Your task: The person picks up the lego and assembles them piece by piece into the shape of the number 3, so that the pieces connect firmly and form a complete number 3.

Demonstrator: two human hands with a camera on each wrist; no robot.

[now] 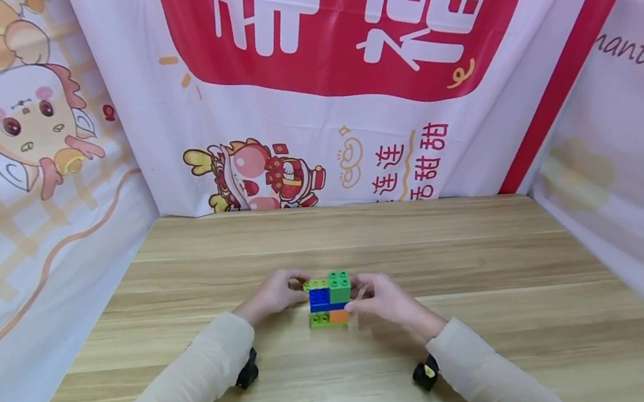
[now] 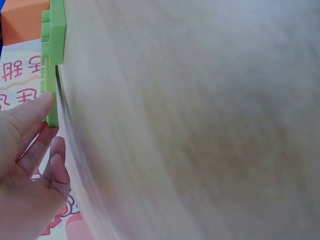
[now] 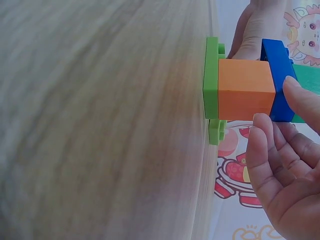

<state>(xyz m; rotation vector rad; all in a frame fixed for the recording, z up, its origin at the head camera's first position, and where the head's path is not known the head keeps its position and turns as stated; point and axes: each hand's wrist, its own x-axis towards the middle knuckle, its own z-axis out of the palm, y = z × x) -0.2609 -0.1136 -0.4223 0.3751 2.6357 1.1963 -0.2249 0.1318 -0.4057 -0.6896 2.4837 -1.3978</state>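
Toy building blocks stand joined together on the table, in the middle of the head view. A light green plate (image 3: 211, 75) forms the bottom, carrying an orange block (image 3: 245, 90) with a blue plate (image 3: 280, 80) above it. Higher up are a green block (image 1: 340, 286) and a blue block (image 1: 318, 296). My left hand (image 1: 279, 292) is at the far left side, thumb and finger pinching the end of a light green plate (image 2: 51, 82). On the right, my right hand (image 1: 383, 299) holds the structure with its thumb on the blue plate, fingers curled beside the orange block.
The wooden table (image 1: 344, 379) reaches back to a printed cloth (image 1: 347, 158). More cloth hangs along the left and right sides. Black wrist cameras (image 1: 425, 372) sit beneath both sleeves.
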